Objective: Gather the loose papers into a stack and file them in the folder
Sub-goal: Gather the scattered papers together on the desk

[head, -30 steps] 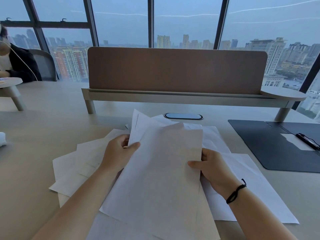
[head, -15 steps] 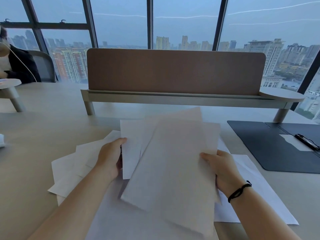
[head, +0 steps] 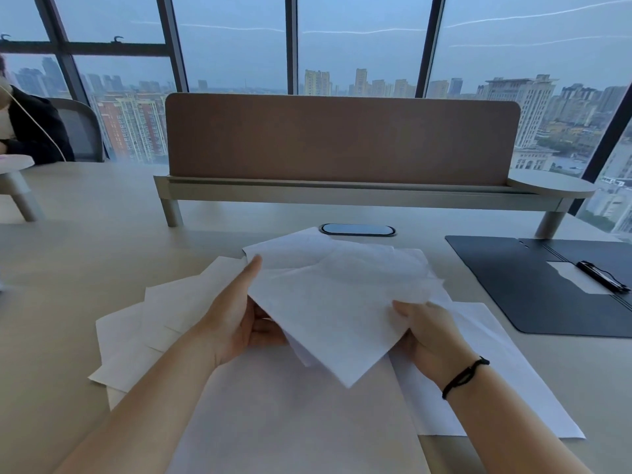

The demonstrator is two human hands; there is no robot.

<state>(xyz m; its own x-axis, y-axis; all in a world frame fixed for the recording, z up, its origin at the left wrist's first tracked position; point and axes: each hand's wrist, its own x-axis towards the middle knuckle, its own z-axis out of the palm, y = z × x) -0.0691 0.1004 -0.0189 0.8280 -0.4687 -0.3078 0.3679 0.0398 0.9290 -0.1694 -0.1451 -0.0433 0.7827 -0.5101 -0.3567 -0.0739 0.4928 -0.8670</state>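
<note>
My left hand (head: 236, 316) grips the left edge of a small bundle of white paper sheets (head: 342, 302), thumb stretched along the top, fingers curled beneath; my right hand (head: 427, 336) pinches the bundle's right side, so both hands are closed on it and it sits lifted, tilted, above the pale beige tabletop (head: 85, 251). I cannot count the sheets in the bundle. More loose white sheets (head: 136, 336) lie fanned beneath, at least five. One open dark folder (head: 533, 289) lies to the right, well apart, with bare tabletop between and its metal clip (head: 603, 277) exposed.
</note>
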